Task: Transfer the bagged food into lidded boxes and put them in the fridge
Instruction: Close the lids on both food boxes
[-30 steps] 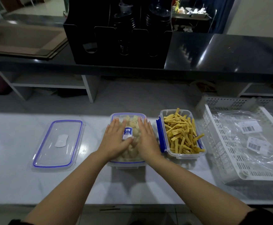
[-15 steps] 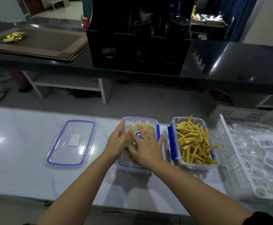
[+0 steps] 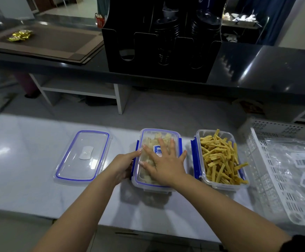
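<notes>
A clear lidded box (image 3: 159, 136) with a blue seal holds pale food chunks and stands mid-counter. My right hand (image 3: 164, 165) lies flat on its lid, fingers spread and straight. My left hand (image 3: 122, 166) is at the box's left side, thumb on the lid's edge and fingers curled down over the blue side clip (image 3: 136, 148). To the right stands an open box (image 3: 220, 159) full of yellow food sticks, its blue clips hanging down. A spare clear lid (image 3: 83, 155) lies flat to the left.
A white slotted basket (image 3: 267, 188) with empty labelled plastic bags (image 3: 297, 160) sits at the right edge. Beyond the white counter (image 3: 26, 160) runs a dark higher counter with a black organiser (image 3: 159, 42) and brown mats (image 3: 48, 40).
My left hand slid off the lid's top to the box's left side. My right hand moved to the middle of the lid. The view shifted.
</notes>
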